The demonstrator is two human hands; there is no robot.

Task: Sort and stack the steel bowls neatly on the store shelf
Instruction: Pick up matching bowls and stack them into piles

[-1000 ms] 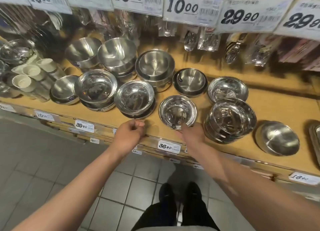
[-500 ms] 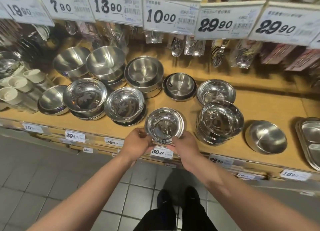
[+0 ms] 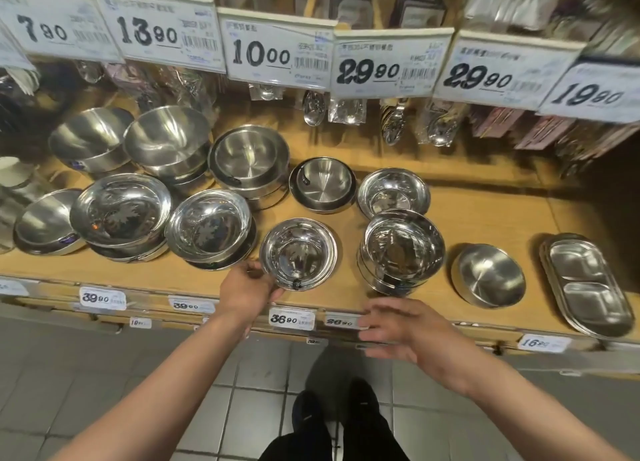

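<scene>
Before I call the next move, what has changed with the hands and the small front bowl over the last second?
Both hands closed in on the small bowl at the shelf's front edge; then the right hand let go and drew back over the price-tag rail, fingers spread. The left hand still holds the bowl's near-left rim. The bowl has hardly shifted. The tall stack beside it and the other bowls look as they were.

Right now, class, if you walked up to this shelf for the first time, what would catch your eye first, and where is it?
First, the crowd of shiny steel bowls spread over the wooden shelf, some stacked and some single. Next, the left hand gripping the rim of the small front bowl at the shelf edge, while the right hand hovers open just right of it. Above hang big price cards, such as 10.00.
</scene>
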